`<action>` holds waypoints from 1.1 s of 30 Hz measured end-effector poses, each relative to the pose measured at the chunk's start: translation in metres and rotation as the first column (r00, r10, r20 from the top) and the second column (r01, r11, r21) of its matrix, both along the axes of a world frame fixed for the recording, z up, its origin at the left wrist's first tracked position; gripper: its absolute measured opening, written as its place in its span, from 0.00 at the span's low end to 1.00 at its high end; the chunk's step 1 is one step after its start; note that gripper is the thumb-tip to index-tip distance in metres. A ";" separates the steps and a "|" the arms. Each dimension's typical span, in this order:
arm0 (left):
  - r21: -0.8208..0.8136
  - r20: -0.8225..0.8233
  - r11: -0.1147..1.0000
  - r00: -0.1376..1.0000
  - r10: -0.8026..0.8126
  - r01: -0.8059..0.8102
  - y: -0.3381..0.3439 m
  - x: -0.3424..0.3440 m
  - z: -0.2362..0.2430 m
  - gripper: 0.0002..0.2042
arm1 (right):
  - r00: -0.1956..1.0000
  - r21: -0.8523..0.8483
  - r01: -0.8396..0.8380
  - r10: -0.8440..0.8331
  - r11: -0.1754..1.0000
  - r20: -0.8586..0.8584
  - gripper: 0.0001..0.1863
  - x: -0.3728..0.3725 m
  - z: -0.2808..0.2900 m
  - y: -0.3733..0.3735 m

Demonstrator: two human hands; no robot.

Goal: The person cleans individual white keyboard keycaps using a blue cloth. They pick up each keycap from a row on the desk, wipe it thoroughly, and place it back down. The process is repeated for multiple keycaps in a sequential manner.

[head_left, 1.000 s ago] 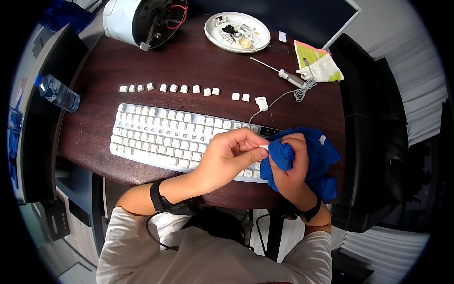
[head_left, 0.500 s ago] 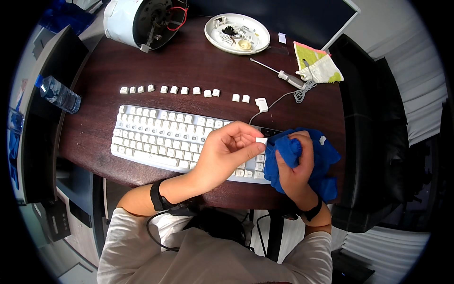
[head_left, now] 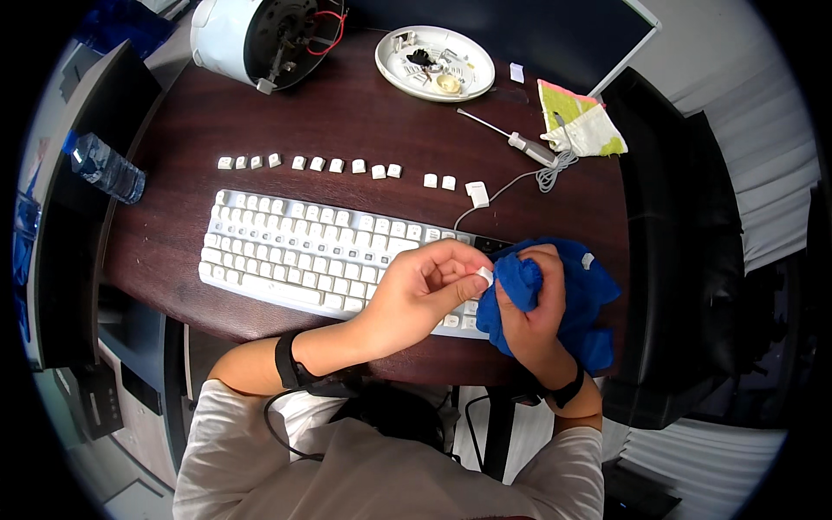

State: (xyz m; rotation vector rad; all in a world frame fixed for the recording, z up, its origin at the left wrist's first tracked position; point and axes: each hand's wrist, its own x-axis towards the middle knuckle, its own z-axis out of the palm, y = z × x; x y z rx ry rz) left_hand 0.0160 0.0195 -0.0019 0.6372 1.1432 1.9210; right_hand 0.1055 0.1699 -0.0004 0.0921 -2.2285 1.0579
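Between thumb and forefinger, my left hand (head_left: 432, 286) pinches a small white keycap (head_left: 484, 276) above the right part of the keyboard. My right hand (head_left: 539, 312) grips a bunched blue cloth (head_left: 518, 282), whose gathered end touches or nearly touches the keycap. The rest of the cloth drapes over the keyboard's right end and the table. The white keyboard (head_left: 295, 247) lies under my hands, with one row showing bare switches. Loose white keycaps (head_left: 336, 165) stand in a row behind it, with a larger one (head_left: 477, 194) at the right end.
A screwdriver (head_left: 530, 149) lies beside a coiled grey cable (head_left: 555, 176) and a green-and-white cloth (head_left: 582, 121). Farther back are a white dish (head_left: 394, 80) of small parts and an opened white appliance housing (head_left: 221, 43). A water bottle (head_left: 106, 169) is at the left.
My right hand has brought the bunched cloth left and slightly down, up to the keycap. The keycap in my left hand has tilted and dropped a little.
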 end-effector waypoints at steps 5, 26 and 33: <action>0.044 0.109 0.999 0.994 -0.021 0.017 0.003 0.001 -0.007 0.06 | 1.000 0.025 0.013 -0.013 1.000 -0.023 0.15 -0.001 -0.002 0.000; 0.066 0.039 0.971 0.972 -0.231 0.228 0.002 0.002 -0.010 0.07 | 0.987 0.030 0.149 -0.146 0.988 -0.070 0.17 0.004 -0.007 0.001; 0.052 0.056 0.991 0.991 -0.122 0.120 -0.002 -0.004 0.001 0.08 | 0.991 -0.169 0.131 -0.134 0.977 -0.003 0.17 0.007 -0.006 0.005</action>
